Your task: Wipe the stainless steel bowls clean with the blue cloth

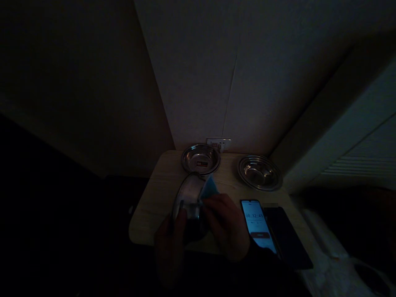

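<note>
A shiny metal bowl point(189, 190) is held tilted on its side above the near part of a small light wooden table. My left hand point(171, 236) grips its near left rim, thumb on the inside. Against the bowl's right side, my right hand point(227, 225) is closed on a light blue cloth point(209, 188), with one corner sticking up past the fingers. Dim light hides the bowl's lower part and most fingertips. Just behind the held bowl sits another metal bowl point(201, 159) with a dark label inside.
Stacked metal bowls point(259, 172) rest at the table's point(154, 198) back right. A lit phone point(258, 225) showing a timer lies right of my right hand, beside a dark flat object point(287, 237). A wall socket point(219, 143) is behind the table.
</note>
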Available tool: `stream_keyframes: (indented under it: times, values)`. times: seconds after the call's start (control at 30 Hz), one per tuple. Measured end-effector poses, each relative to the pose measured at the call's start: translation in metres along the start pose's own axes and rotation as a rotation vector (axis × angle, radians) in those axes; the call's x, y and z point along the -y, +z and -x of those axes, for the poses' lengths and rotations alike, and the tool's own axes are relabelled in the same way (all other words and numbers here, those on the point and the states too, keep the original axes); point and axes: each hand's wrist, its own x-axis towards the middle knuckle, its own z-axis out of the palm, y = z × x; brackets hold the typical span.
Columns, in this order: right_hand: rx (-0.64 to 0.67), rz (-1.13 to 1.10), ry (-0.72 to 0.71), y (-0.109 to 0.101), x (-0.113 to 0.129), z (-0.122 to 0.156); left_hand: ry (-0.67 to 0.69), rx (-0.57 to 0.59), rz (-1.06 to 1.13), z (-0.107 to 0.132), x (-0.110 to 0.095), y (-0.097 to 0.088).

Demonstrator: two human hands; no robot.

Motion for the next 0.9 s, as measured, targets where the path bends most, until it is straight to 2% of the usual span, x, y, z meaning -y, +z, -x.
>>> stream_keyframes:
  times: [0.33, 0.43, 0.6, 0.73, 0.9]
  values:
    - [0.075, 0.050, -0.097, -0.0028, -0.0040, -0.0040, 0.071, -0.002, -0.038, 0.0032, 0.0096, 0.0037]
    - [0.049, 0.087, -0.072, -0.0033, -0.0053, -0.0036, 0.054, -0.014, -0.044, 0.0032, 0.0082, 0.0037]
    - [0.117, 0.072, -0.094, -0.0029, -0.0065, -0.0034, 0.033, -0.002, -0.063, -0.0003, 0.0088, 0.0041]
    - [0.107, 0.070, -0.068, -0.0022, -0.0069, -0.0059, 0.016, -0.019, -0.084, -0.0022, 0.0080, 0.0045]
    - [0.148, 0.077, -0.118, -0.0002, -0.0089, -0.0063, 0.006, -0.017, -0.073, -0.0020, 0.0071, 0.0031]
